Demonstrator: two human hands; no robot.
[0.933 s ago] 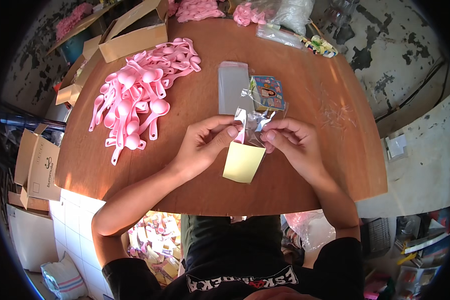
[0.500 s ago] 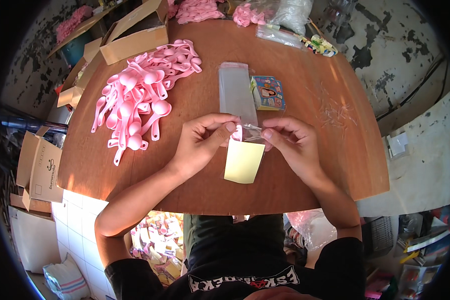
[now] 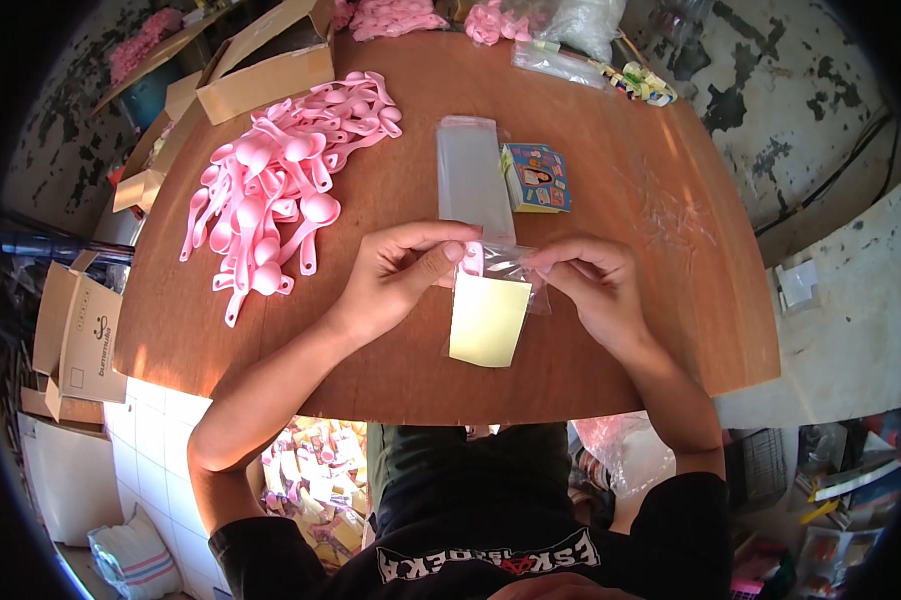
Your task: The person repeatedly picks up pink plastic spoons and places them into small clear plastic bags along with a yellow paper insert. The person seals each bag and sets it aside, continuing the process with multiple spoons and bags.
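A clear plastic bag hangs between my hands over the near part of the table. Inside it are a pale yellow card and a pink spoon, whose handle end shows above the card. My left hand pinches the bag's upper left beside that handle. With thumb and forefinger, my right hand grips the film at the upper right. Just beyond lies a stack of clear bags. Right of it sits a stack of blue printed cards.
A heap of pink spoons covers the table's left side. Thin clear strips are scattered at right. An open cardboard box stands at the far left, with bagged pink items along the far edge. Many packed pieces lie below the near edge.
The film at the bag's top now spreads out toward my right hand, where it was bunched before. My left hand keeps its pinch, and the card has barely moved.
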